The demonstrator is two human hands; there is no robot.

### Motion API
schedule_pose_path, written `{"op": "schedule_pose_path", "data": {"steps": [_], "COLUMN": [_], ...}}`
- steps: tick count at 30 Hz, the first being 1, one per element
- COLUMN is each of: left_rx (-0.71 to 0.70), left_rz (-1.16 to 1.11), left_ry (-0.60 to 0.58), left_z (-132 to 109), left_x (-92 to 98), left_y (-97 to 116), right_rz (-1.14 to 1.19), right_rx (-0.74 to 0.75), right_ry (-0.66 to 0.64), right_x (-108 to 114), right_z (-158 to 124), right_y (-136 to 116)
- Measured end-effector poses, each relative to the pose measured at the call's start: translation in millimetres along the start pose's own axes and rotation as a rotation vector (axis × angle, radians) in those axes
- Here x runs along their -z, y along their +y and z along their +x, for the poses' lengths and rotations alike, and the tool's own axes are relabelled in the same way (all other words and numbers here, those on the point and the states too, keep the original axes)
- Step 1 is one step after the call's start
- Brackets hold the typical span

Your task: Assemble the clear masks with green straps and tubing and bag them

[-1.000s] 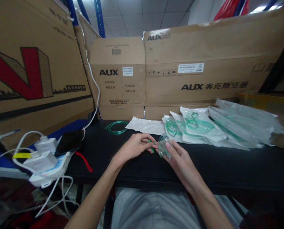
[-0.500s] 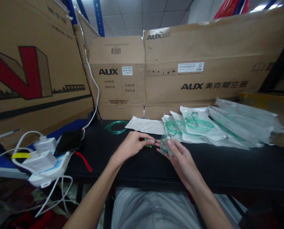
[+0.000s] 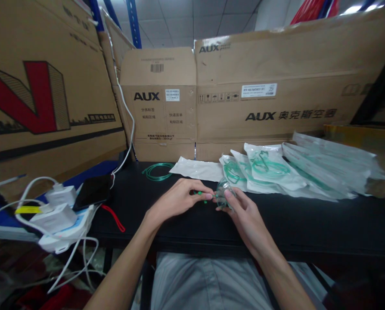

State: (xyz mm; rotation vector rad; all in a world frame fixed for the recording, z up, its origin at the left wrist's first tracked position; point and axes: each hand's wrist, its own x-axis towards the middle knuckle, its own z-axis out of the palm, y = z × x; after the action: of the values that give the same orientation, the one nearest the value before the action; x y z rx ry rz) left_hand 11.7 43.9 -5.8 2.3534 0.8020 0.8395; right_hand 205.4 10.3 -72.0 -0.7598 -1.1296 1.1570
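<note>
Over the black table [image 3: 308, 224] my right hand [image 3: 244, 213] is closed around a small clear plastic mask [image 3: 224, 193]. My left hand [image 3: 179, 199] pinches a thin green strap [image 3: 201, 195] that runs to the mask's left side. The two hands are almost touching. A loose coil of green tubing [image 3: 156, 171] lies on the table beyond my left hand. A flat white pouch [image 3: 199, 169] lies just behind the hands.
Several sealed pouches [image 3: 270, 170] with green-tubed masks fan out at the right. Large AUX cardboard boxes [image 3: 244, 99] wall the back and left. At the left edge lie a black phone [image 3: 94, 189], white chargers [image 3: 58, 211] and cables.
Both hands have lifted a little and drawn closer together. The left fingers have shifted along the green strap towards the mask.
</note>
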Motion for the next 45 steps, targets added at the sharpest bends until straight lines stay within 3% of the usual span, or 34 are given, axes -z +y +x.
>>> {"op": "schedule_pose_path", "data": {"steps": [8, 12, 16, 20, 25, 30, 35, 45], "left_rx": [0.051, 0.084, 0.086, 0.049, 0.015, 0.02, 0.026, 0.02], "left_rz": [0.004, -0.16, -0.253, -0.196, -0.055, -0.053, -0.043, -0.039], "left_ry": [0.039, 0.085, 0.041, 0.004, 0.057, 0.081, 0.092, 0.039], "left_z": [1.5, 1.8, 1.8, 3.7, 5.3, 6.3, 7.6, 5.6], "left_x": [-4.4, -7.1, -9.4, -11.8, -14.8, -20.0, -21.3, -18.5], "left_y": [-3.1, -1.2, 2.5, 5.7, 7.5, 3.5, 1.0, 3.2], "right_rz": [-0.05, -0.055, -0.038, -0.025, 0.003, 0.05, -0.16, -0.326], "right_rx": [-0.008, -0.039, -0.07, -0.085, -0.078, -0.017, 0.205, 0.234], "right_ry": [-0.015, -0.006, -0.007, -0.004, 0.021, 0.106, 0.157, 0.128], "right_x": [1.1, 0.2, -0.5, -0.5, -0.2, -0.5, 0.5, 5.2], "right_z": [-1.5, -1.2, -0.6, -0.5, 0.1, 1.6, -1.0, -3.1], "right_y": [1.7, 0.6, -1.1, -1.7, 0.8, 5.4, 4.1, 4.0]}}
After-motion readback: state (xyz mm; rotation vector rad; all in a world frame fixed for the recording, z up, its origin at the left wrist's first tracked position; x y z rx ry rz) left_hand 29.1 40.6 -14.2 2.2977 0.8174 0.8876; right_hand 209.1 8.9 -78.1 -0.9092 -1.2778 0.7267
